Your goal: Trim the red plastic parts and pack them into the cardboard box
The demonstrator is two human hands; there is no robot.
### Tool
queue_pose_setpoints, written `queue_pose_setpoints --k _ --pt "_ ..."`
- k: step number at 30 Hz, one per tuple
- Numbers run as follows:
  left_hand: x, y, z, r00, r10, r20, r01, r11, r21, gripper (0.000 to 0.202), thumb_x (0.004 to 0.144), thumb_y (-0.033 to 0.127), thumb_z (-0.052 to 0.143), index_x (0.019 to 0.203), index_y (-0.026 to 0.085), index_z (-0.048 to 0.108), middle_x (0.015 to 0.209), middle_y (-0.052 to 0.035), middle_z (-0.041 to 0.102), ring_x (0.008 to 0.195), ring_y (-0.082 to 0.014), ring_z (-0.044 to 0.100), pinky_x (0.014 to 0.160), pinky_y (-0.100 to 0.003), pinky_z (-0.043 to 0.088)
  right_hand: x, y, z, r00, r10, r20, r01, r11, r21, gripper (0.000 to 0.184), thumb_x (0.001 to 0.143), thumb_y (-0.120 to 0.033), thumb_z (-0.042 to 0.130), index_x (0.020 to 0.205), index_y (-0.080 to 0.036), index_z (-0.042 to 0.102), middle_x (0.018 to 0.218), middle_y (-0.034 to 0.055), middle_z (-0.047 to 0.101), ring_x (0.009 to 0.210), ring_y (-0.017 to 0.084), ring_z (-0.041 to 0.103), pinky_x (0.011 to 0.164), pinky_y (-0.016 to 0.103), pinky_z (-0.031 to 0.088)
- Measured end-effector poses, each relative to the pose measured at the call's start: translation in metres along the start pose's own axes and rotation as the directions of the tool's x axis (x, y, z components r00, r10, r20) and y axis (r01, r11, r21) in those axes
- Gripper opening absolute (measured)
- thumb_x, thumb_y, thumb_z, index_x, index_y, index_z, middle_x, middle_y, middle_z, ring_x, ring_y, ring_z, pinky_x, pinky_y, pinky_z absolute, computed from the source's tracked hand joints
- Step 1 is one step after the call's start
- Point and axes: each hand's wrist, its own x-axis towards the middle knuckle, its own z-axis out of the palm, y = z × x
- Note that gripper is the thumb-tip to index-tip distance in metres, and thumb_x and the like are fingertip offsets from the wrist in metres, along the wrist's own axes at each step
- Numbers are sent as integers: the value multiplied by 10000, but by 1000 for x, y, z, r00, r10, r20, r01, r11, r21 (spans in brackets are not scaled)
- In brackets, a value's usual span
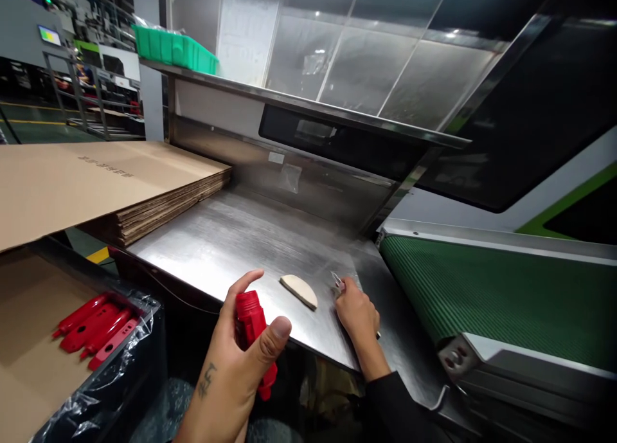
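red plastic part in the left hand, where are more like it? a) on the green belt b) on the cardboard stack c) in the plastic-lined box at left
c: the left hand grips one red plastic part, and several matching red parts lie in the plastic-lined cardboard box.

L hand (241, 359) curled, R hand (355, 314) fisted.

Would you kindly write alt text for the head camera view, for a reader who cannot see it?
The left hand grips a red plastic part at the edge of a steel table, while the right hand holds small metal cutters beside a pale half-round piece. Stacked cardboard lies left, a green conveyor belt right.
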Motion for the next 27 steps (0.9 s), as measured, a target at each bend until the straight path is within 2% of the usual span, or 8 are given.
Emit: queue_pose_setpoints --k 5,8,10,13,15,16,22,27 --pt "1 0 -2 996 -80 42 81 996 -23 628 750 478 709 1307 400 430 628 74 354 538 -59 348 510 -155 312 -1 1 2 1000 -9 -12 9 1000 6 376 963 -445 393 1205 -186 516 906 28 626 800 156 617 774 390 526" --pt "3 3 -3 981 -183 68 194 953 -231 582 786 424 689 1312 399 443 741 27 491 623 -88 474 561 -180 400 -1 1 3 999 -10 -33 11 1000 14 366 961 -441 399 1190 -184 524 881 22 621 775 150 612 758 382 525" --pt "7 3 -5 950 -253 185 311 832 -459 520 846 389 615 1336 334 451 872 -47 559 767 -160 563 658 -263 476 -2 1 3 998 -12 -62 13 1000 26 351 960 -428 408 1179 -182 529 868 17 618 757 145 607 738 369 526" --pt "14 2 -10 870 -289 399 492 550 -675 515 889 356 540 1371 212 428 1037 -148 559 925 -247 591 765 -359 506 -4 0 1 987 -34 -160 43 998 49 305 961 -376 422 1177 -187 526 960 32 619 825 151 606 759 361 523" --pt "17 2 -11 839 -312 446 543 415 -730 539 889 333 547 1382 171 402 1134 -183 533 1014 -276 582 824 -379 509 -5 0 1 968 -67 -242 79 996 42 273 956 -334 438 1163 -182 531 1037 45 606 931 171 590 829 388 505" --pt "17 2 -11 837 -325 440 542 385 -747 539 886 320 553 1375 149 401 1159 -196 527 1047 -291 577 844 -392 513 -6 0 2 958 -86 -273 98 995 31 259 951 -321 450 1146 -176 540 1050 48 600 974 182 577 863 408 490" --pt "13 5 -6 856 -397 331 489 416 -767 419 870 282 577 1179 5 521 1121 -263 576 1034 -342 618 828 -424 568 0 4 11 930 -157 -334 167 986 2 195 918 -302 512 1012 -152 594 1010 49 583 959 185 556 860 409 476" --pt "12 5 -9 851 -460 251 465 441 -768 532 879 339 568 1227 -53 482 1171 -330 568 1075 -405 611 846 -439 586 -14 8 2 873 -110 -476 206 966 155 255 895 -190 487 1140 -170 555 1138 65 516 1096 236 478 944 480 411"
